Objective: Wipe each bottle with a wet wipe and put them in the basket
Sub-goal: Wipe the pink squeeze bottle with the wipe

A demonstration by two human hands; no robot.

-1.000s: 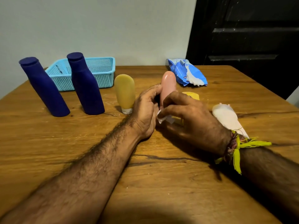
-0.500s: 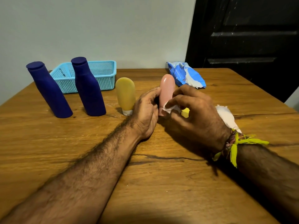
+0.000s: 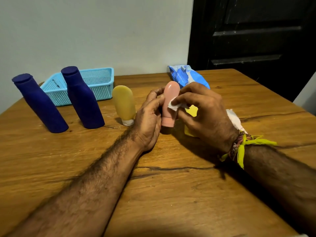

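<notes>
Wooden table (image 3: 171, 194) against pale wall (image 3: 94, 31), dark door (image 3: 253, 40) right.

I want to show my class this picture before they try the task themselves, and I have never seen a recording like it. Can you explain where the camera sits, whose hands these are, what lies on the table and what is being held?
There is no machine here: a person wears a camera on the head, looking forward and down at their own arms. The left hand grips a pink bottle standing cap-down, while the right hand pinches a white wet wipe against it. On the wooden table also stand two dark blue bottles and a yellow bottle. Behind them sit a light blue basket and a blue wipes pack. Something yellow and something white lie partly hidden behind the right hand.
</notes>
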